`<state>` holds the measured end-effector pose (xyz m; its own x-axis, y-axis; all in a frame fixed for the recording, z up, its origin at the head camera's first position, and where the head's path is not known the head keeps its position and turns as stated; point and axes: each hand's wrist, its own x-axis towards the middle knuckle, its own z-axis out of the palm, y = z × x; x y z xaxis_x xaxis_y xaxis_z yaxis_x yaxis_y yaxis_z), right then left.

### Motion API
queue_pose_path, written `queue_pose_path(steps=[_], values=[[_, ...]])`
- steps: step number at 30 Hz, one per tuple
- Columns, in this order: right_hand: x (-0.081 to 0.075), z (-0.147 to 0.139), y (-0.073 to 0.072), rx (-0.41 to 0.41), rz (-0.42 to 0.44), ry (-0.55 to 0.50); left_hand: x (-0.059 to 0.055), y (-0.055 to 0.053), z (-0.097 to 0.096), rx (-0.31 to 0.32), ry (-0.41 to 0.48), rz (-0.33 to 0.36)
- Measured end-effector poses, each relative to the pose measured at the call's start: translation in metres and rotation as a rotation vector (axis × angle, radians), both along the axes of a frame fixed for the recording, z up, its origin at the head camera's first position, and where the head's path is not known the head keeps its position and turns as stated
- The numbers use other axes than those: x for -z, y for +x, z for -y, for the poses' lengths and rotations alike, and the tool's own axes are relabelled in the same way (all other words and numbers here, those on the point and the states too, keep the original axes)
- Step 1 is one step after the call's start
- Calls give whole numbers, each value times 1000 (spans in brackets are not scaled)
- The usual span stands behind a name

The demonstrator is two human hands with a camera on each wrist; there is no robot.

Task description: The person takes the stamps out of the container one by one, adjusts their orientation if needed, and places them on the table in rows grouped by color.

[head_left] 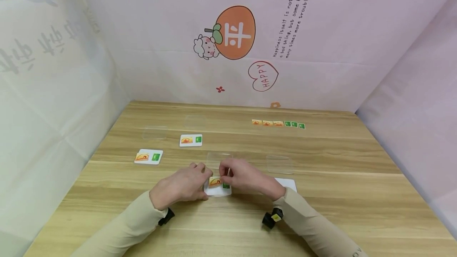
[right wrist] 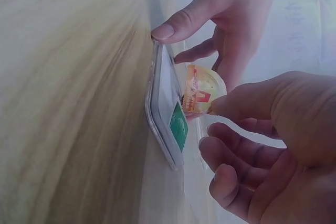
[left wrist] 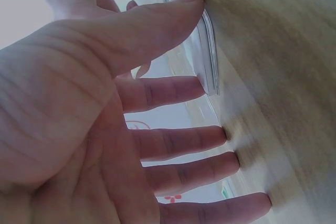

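Near the front middle, a white card [head_left: 216,191] lies on the table with a clear layer along its edge. My left hand [head_left: 185,181] holds its left end, thumb at the near corner and index finger at the far one. In the left wrist view the other fingertips [left wrist: 231,158] rest on the wood. My right hand [head_left: 246,175] pinches an orange printed sticker [right wrist: 202,90] between thumb and finger. That sticker curves up over the card, its lower edge right at the surface. A green sticker [right wrist: 179,128] lies on the card beside it, partly hidden by my right fingers from above.
Two white cards, one nearer [head_left: 148,162] and one farther [head_left: 191,144], lie at the left, each with an orange and a green piece. Several loose stickers [head_left: 273,123] form a row behind. Clear plastic rectangles [head_left: 280,164] lie around. Another white card [head_left: 288,184] is partly under my right wrist.
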<state>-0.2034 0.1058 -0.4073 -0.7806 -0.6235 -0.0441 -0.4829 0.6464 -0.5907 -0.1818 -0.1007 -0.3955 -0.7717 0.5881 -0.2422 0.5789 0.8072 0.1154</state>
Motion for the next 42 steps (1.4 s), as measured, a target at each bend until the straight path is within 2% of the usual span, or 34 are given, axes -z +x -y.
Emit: queue_pose_path(steps=[8,20,36,42], values=[[-1,-2,-1,-35,-5,-11,-2,0,0,-3,2,4],[-6,-7,-3,-104,43,-64,-2,1,2,21,29,-16],[-5,-10,-8,-91,62,-111,1,2,1,5,7,-22],[-5,-12,-10,-75,40,-109,-1,2,1,12,4,-23]])
